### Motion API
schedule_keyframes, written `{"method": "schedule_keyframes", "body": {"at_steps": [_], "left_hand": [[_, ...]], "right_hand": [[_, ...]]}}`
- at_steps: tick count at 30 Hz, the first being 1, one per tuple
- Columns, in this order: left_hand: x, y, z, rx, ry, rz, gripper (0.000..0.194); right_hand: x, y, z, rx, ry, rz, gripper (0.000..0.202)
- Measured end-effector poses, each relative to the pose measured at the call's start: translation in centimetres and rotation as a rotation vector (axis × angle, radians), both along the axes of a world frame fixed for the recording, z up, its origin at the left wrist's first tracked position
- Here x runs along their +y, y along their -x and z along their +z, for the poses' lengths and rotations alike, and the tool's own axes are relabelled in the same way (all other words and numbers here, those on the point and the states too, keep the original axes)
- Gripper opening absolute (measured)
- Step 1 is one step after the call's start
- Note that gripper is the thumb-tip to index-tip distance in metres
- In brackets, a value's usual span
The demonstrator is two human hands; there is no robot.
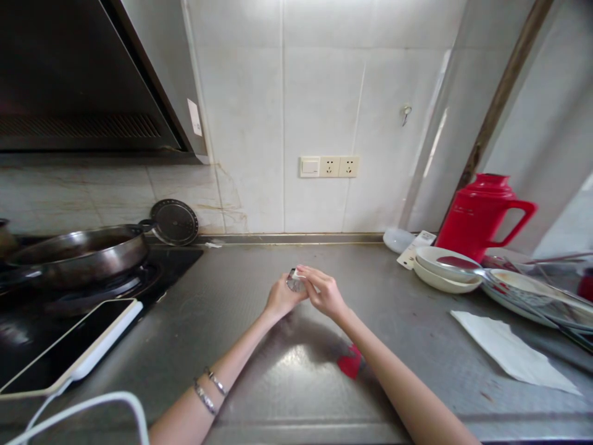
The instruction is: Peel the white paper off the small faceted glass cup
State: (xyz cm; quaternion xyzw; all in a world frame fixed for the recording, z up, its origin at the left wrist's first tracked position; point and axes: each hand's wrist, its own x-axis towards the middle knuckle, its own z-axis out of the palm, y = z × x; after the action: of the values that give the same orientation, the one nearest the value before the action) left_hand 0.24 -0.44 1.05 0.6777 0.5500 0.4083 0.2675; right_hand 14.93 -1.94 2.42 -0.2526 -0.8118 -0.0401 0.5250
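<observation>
I see my two hands meet over the middle of the grey metal table point(241, 290). My left hand point(281, 298) is curled around a small shiny silver thing point(294, 282), and my right hand point(325, 290) pinches its top with the fingertips. I cannot tell what the small thing is. A red cloth point(350, 362) lies on the table under my right arm. A white tablet point(69, 346) sits to the left beside a pan point(78, 250). White bowls point(445, 267) and a red jug point(482, 214) stand to the right, with a white paper point(512, 351) near them.
</observation>
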Motion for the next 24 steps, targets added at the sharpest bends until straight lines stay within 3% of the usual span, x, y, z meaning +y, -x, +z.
{"method": "schedule_keyframes", "body": {"at_steps": [7,13,17,24], "left_hand": [[0.7,0.4,-0.5,-0.075,-0.009,-0.051,0.044],[-0.1,-0.2,0.1,-0.194,0.064,-0.089,0.052],[-0.7,-0.4,0.8,-0.306,0.173,-0.118,0.051],[-1.0,-0.2,1.7,-0.496,0.289,-0.178,0.043]], "right_hand": [[-0.2,0.1,-0.4,-0.058,0.021,0.099,0.03],[0.7,-0.2,-0.5,0.288,0.313,-0.07,0.025],[1.0,-0.2,-0.3,0.381,0.443,-0.07,0.027],[0.3,-0.1,0.1,0.33,0.331,-0.027,0.024]]}}
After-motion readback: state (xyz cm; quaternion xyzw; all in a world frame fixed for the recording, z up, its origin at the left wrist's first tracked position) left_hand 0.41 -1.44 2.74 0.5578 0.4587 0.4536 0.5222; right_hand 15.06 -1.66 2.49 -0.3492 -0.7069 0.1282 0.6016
